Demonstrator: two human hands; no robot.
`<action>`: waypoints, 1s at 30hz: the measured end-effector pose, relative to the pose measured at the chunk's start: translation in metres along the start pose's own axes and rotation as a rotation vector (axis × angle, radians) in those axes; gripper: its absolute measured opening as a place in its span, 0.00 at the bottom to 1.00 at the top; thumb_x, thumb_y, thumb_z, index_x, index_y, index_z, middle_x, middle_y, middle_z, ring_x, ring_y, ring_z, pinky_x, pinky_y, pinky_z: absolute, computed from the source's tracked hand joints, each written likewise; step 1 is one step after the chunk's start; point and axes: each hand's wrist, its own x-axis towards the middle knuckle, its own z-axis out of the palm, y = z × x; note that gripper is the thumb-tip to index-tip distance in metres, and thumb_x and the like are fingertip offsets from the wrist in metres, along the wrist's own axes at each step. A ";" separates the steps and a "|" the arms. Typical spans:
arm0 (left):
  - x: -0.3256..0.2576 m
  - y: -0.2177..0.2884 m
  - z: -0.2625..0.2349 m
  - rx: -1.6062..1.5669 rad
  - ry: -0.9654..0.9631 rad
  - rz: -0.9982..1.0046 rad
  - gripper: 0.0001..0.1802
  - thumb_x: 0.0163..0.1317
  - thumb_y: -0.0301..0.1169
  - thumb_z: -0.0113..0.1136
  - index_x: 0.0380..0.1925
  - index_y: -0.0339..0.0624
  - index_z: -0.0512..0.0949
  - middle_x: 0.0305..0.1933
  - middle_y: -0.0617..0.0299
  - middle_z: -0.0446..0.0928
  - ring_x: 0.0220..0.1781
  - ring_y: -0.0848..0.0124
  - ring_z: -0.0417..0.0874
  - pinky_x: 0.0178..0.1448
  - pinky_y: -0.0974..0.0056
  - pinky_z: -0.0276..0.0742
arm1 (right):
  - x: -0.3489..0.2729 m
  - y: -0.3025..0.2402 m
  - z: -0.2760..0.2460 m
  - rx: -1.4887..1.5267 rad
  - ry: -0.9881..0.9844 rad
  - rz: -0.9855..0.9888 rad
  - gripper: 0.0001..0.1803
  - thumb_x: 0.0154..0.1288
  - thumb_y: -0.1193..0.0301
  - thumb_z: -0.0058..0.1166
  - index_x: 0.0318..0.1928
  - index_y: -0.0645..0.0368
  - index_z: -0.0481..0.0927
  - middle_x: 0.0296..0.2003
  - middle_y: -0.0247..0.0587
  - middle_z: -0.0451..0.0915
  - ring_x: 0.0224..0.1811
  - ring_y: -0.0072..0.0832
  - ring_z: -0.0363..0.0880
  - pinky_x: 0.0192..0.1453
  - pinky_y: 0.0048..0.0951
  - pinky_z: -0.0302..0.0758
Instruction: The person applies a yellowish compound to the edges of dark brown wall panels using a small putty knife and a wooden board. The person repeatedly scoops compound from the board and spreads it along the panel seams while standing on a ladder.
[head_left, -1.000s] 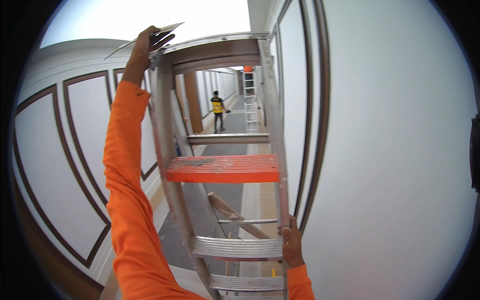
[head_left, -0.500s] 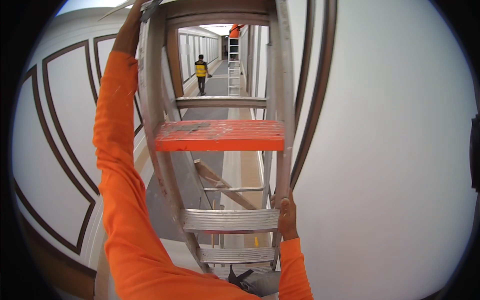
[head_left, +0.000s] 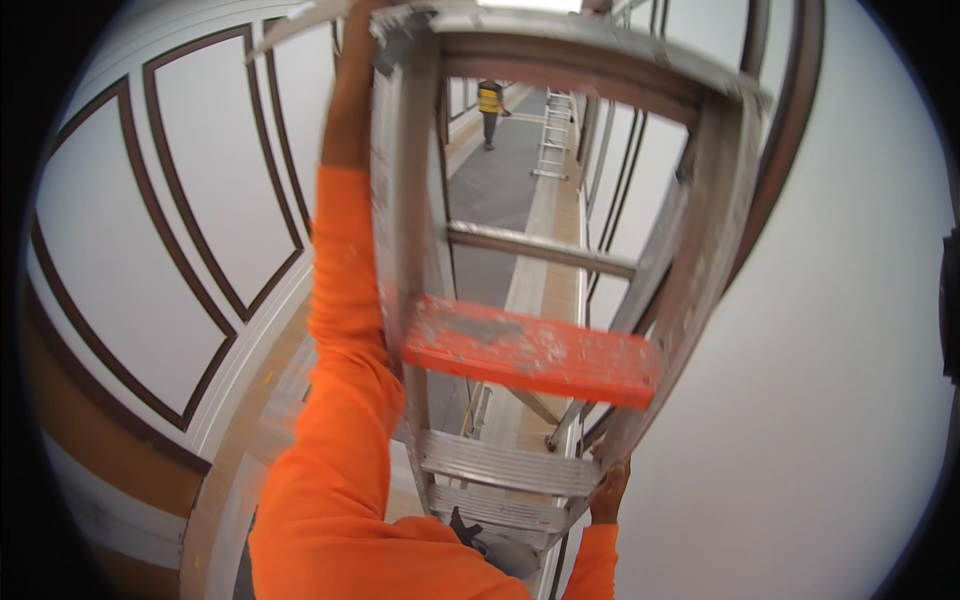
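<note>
A metal stepladder (head_left: pixel 401 215) with a worn red-orange step (head_left: pixel 540 350) stands in front of me, leaning over in the view. My right hand (head_left: pixel 607 490) is wrapped round its right side rail, low down, beside a ribbed metal step (head_left: pixel 510 465). My left arm reaches up along the left rail. My left hand (head_left: pixel 364 10) is at the ladder's top left corner, mostly cut off by the upper edge, its fingers hidden. Next to it a pale, flat, thin piece (head_left: pixel 300 27) juts out to the left, and a grey lump (head_left: pixel 405 38) sits on the ladder's corner.
White walls with dark-framed panels (head_left: pixel 205 150) line the left; a plain white wall (head_left: pixel 830 350) stands close on the right. Down the corridor a person in a yellow vest (head_left: pixel 489 98) is near another ladder (head_left: pixel 552 135). Grey floor covering (head_left: pixel 495 185) runs along the corridor.
The stepladder has tilted and shifted rightward in view, its red-orange step now lower. Both my arms appear farther right; my right hand keeps its hold on the rail.
</note>
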 end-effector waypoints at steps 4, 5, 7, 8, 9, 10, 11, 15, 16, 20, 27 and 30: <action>-0.010 0.019 0.020 -0.196 -0.003 -0.131 0.21 0.59 0.34 0.69 0.50 0.36 0.83 0.49 0.56 0.86 0.54 0.70 0.87 0.60 0.64 0.81 | 0.007 -0.025 -0.006 0.034 0.000 0.144 0.44 0.79 0.32 0.40 0.63 0.64 0.77 0.53 0.43 0.83 0.54 0.31 0.79 0.61 0.37 0.75; -0.015 0.026 0.018 -0.174 0.003 -0.142 0.18 0.60 0.31 0.68 0.49 0.36 0.83 0.49 0.55 0.86 0.54 0.70 0.87 0.60 0.64 0.80 | 0.006 -0.027 -0.009 0.041 -0.025 0.158 0.43 0.80 0.34 0.40 0.64 0.65 0.77 0.54 0.43 0.83 0.57 0.31 0.79 0.63 0.37 0.74; -0.028 0.041 0.035 -0.133 -0.008 -0.304 0.16 0.71 0.34 0.57 0.51 0.36 0.84 0.50 0.55 0.88 0.55 0.67 0.88 0.60 0.62 0.81 | 0.008 -0.040 -0.016 -0.016 -0.109 0.147 0.41 0.80 0.38 0.42 0.67 0.66 0.77 0.58 0.45 0.83 0.62 0.31 0.79 0.66 0.37 0.74; -0.033 0.032 0.037 -0.183 -0.056 -0.334 0.15 0.71 0.29 0.57 0.53 0.34 0.82 0.54 0.54 0.87 0.57 0.67 0.87 0.63 0.62 0.80 | 0.006 -0.070 -0.021 -0.082 -0.165 0.137 0.40 0.81 0.40 0.43 0.68 0.66 0.77 0.59 0.45 0.83 0.63 0.31 0.79 0.67 0.37 0.74; -0.035 0.025 0.039 -0.227 -0.104 -0.364 0.15 0.72 0.24 0.56 0.56 0.32 0.81 0.58 0.53 0.85 0.59 0.67 0.86 0.66 0.62 0.80 | 0.009 -0.090 -0.024 -0.146 -0.217 0.126 0.39 0.81 0.42 0.43 0.69 0.66 0.77 0.61 0.46 0.83 0.64 0.31 0.79 0.68 0.36 0.74; -0.037 0.017 0.035 -0.261 -0.149 -0.394 0.16 0.72 0.18 0.56 0.58 0.30 0.79 0.61 0.53 0.83 0.60 0.67 0.85 0.68 0.61 0.79 | 0.018 -0.097 -0.034 -0.202 -0.273 0.218 0.38 0.81 0.44 0.44 0.70 0.66 0.76 0.61 0.46 0.82 0.64 0.31 0.79 0.68 0.36 0.76; -0.039 0.023 0.034 -0.259 -0.115 -0.344 0.15 0.72 0.20 0.57 0.56 0.30 0.81 0.60 0.51 0.84 0.59 0.67 0.86 0.67 0.62 0.80 | 0.028 -0.105 -0.055 -0.260 -0.317 0.318 0.36 0.81 0.47 0.45 0.71 0.67 0.76 0.62 0.46 0.82 0.64 0.31 0.80 0.67 0.35 0.77; -0.039 0.062 0.030 -0.418 0.153 -0.461 0.11 0.68 0.22 0.64 0.48 0.32 0.85 0.52 0.50 0.86 0.53 0.66 0.88 0.65 0.61 0.81 | 0.105 -0.250 -0.070 -0.233 -0.214 0.225 0.37 0.78 0.48 0.58 0.73 0.63 0.74 0.61 0.45 0.83 0.60 0.35 0.83 0.62 0.38 0.78; -0.034 0.068 0.031 -0.498 0.214 -0.557 0.09 0.66 0.21 0.66 0.45 0.32 0.85 0.49 0.52 0.86 0.52 0.65 0.88 0.65 0.60 0.81 | 0.122 -0.307 -0.055 -0.309 -0.172 0.093 0.38 0.78 0.45 0.58 0.72 0.64 0.74 0.59 0.45 0.84 0.59 0.34 0.82 0.63 0.37 0.78; -0.031 0.072 0.023 -0.483 0.242 -0.710 0.12 0.62 0.21 0.68 0.46 0.31 0.85 0.48 0.52 0.86 0.49 0.66 0.87 0.62 0.61 0.81 | 0.174 -0.447 0.019 -0.474 -0.088 -0.310 0.39 0.77 0.41 0.54 0.66 0.67 0.78 0.54 0.47 0.83 0.57 0.37 0.81 0.61 0.39 0.75; 0.006 0.112 0.027 -0.765 0.380 -0.951 0.20 0.60 0.25 0.66 0.52 0.27 0.81 0.51 0.52 0.84 0.48 0.68 0.86 0.58 0.63 0.81 | 0.268 -0.540 0.094 -0.745 -0.218 -0.639 0.26 0.81 0.53 0.53 0.62 0.64 0.81 0.54 0.51 0.81 0.56 0.43 0.80 0.64 0.42 0.74; -0.006 0.104 0.031 -0.773 0.406 -1.006 0.17 0.62 0.25 0.66 0.49 0.27 0.82 0.49 0.52 0.85 0.48 0.68 0.86 0.59 0.63 0.81 | 0.306 -0.533 0.113 -0.719 -0.371 -0.440 0.24 0.83 0.57 0.51 0.62 0.65 0.81 0.55 0.53 0.82 0.57 0.44 0.81 0.65 0.42 0.74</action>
